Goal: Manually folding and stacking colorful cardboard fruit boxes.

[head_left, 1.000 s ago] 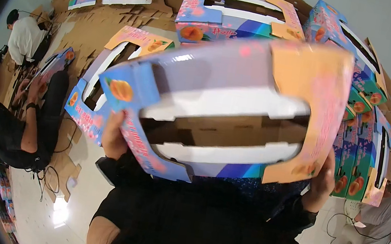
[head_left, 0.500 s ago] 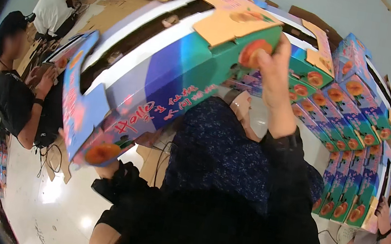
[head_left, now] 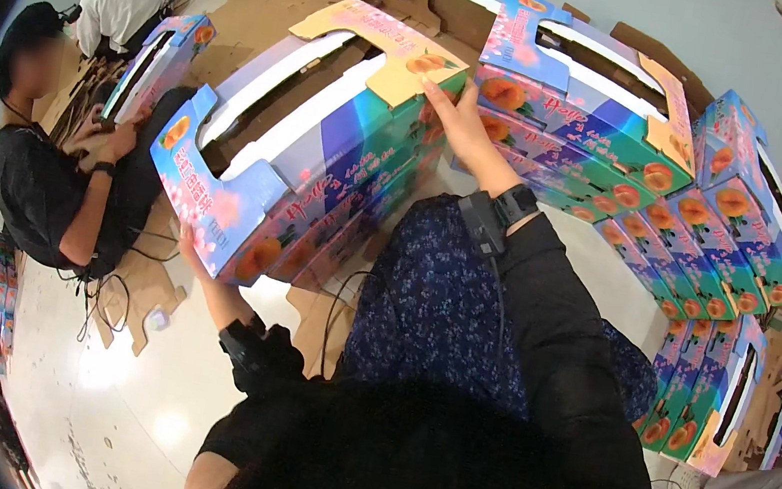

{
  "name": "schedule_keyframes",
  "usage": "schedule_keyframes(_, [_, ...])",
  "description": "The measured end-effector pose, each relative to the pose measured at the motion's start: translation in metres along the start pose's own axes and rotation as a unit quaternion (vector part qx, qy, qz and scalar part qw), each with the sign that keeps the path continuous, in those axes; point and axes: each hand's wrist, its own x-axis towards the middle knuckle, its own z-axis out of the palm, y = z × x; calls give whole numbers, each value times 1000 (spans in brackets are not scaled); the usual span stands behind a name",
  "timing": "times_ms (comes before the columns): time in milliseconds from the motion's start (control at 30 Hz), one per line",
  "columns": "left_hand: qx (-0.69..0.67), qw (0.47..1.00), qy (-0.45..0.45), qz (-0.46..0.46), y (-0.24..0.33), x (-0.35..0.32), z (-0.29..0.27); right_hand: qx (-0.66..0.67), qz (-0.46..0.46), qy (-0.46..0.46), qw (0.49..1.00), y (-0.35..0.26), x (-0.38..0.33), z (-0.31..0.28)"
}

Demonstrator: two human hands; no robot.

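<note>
A colourful fruit carton (head_left: 266,165), printed with peaches and pink blossoms and with a slotted top, rests level on a stack of like cartons (head_left: 338,227) in front of me. My left hand (head_left: 197,256) holds its near left corner, fingers partly hidden by the side. My right hand (head_left: 468,135) grips the far right end, thumb by the top edge. Right beside that hand stands another stack, topped by a matching carton (head_left: 571,120).
More cartons (head_left: 715,242) are stacked along the right, with others (head_left: 703,392) below them. At left a person in black (head_left: 45,193) handles a carton (head_left: 160,63); a person in white (head_left: 119,1) is farther back. Flattened cardboard (head_left: 244,10) covers the far floor; black cables (head_left: 104,303) lie at left.
The carton in my hands has come down from a tilted, raised position onto the stack. At left, the other person's carton is lifted higher. The hand at the far right cartons has left view.
</note>
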Motion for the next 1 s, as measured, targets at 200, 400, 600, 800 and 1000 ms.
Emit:
schedule_keyframes(200, [94, 995, 33, -28, -1, 26, -6, 32, 68, -19, 997, -4, 16, -1])
schedule_keyframes(400, [38, 999, 16, -30, -7, 32, -23, 23, 122, -2, 992, 0, 17, 3])
schedule_keyframes(600, [-1, 999, 24, -26, -6, 10, 42, -55, 82, 96, 990, 41, 29, -9])
schedule_keyframes(800, [104, 992, 47, 61, -11, -14, 26, -98, 81, 99, 987, 24, 17, 0])
schedule_keyframes(1000, [359, 907, 27, 221, -1, -37, 37, 65, 111, 71, 989, 2, 7, 3])
